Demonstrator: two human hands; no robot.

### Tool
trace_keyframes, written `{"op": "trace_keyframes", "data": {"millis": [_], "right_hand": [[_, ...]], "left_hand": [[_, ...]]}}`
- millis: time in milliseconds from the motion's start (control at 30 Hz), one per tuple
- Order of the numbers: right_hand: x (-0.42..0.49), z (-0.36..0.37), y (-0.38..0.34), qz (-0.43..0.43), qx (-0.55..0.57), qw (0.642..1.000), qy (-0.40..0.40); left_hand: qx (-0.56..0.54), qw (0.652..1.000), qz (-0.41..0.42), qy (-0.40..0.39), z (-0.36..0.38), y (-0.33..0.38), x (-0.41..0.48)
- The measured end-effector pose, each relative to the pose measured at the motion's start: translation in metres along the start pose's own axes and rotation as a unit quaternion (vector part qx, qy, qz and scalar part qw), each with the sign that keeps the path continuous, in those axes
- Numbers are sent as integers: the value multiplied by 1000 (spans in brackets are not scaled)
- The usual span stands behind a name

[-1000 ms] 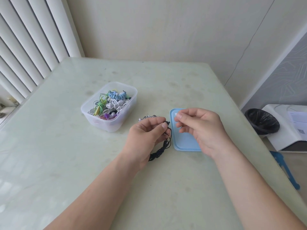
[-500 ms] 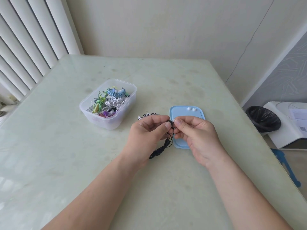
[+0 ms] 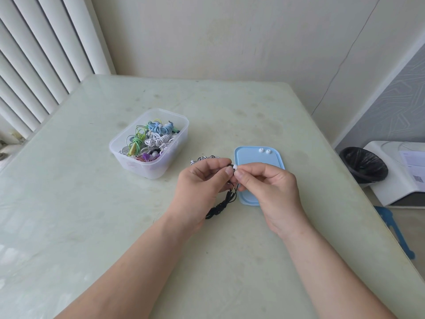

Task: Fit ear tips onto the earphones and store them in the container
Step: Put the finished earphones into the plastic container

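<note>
Two hands meet low over the desk point(image 3: 92, 226). The left hand point(image 3: 202, 180) pinches black earphones point(image 3: 219, 206), whose cable trails toward 6 o'clock. The right hand point(image 3: 264, 187) pinches a white ear tip point(image 3: 235, 167) against the bud. The likely risk is that the tiny tip slips from the fingers or seats crooked. Two spare tips point(image 3: 264, 150) lie on a blue lid point(image 3: 253, 160) at 1 o'clock from the hands, and the container point(image 3: 138, 166) sits at 10 o'clock.

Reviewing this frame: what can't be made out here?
Head view:
- Whether the white ear tip is seated: the left hand and right hand cover the earbud.
- Upper end of the black earphone cable: hidden inside the left hand.
- Most of the striped earphones: behind the left hand.
- Count of stored earphones in the container: tangled, too small.
</note>
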State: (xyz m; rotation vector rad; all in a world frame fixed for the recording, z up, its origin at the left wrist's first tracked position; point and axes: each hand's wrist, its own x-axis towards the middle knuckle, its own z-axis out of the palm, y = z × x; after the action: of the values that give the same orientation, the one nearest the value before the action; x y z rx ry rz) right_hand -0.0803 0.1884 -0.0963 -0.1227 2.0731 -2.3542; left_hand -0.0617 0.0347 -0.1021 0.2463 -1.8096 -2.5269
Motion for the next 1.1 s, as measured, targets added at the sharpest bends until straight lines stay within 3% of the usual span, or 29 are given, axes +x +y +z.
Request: {"op": "trace_keyframes", "data": {"millis": [333, 533, 900, 1100], "right_hand": [[3, -2, 0, 8, 4, 1000, 13], [6, -7, -1, 36, 33, 999, -22], [6, -10, -3, 2, -54, 996, -76], [4, -5, -2, -6, -39, 999, -37]], "left_hand": [[-6, 1000, 3, -17, -1, 0, 0], [-2, 1000, 7, -27, -1, 0, -1], [32, 999, 21, -33, 0, 0, -2], [30, 999, 19, -32, -1, -1, 0]]}}
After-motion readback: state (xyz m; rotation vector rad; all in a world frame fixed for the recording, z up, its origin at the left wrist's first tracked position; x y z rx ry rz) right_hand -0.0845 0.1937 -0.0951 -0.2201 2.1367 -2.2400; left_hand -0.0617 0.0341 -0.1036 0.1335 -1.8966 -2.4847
